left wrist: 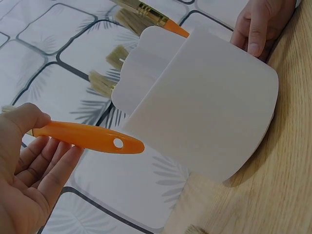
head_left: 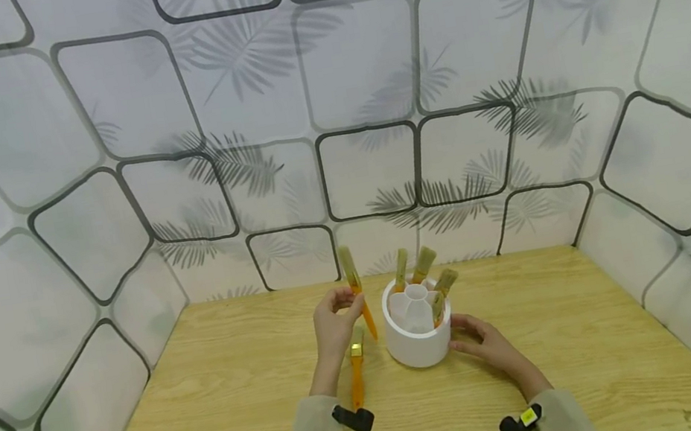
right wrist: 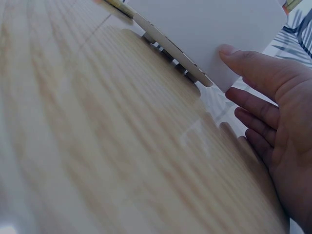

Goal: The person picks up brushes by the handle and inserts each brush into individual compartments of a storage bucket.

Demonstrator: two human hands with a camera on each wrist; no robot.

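My left hand point(head_left: 335, 329) pinches an orange-handled paintbrush point(left wrist: 90, 136) between thumb and fingers, bristles up in the head view. The brush is just left of a white round holder point(head_left: 419, 348) with inner compartments, and its handle end is lower than the holder's rim. Several paintbrushes point(head_left: 424, 263) stand in the holder, bristles upward. At the holder's right side is my right hand point(head_left: 492, 348); its thumb touches the wall and its fingers lie loosely bent by the lower edge, as the right wrist view shows. Another orange-handled paintbrush point(head_left: 357, 373) lies on the table beside my left wrist.
The wooden table point(head_left: 234, 414) carries the holder and the lying brush. Patterned curtain-like walls point(head_left: 372, 166) with dark outlined squares and leaves enclose it at the back and both sides. A black wrist camera point(head_left: 354, 419) sits on the left sleeve.
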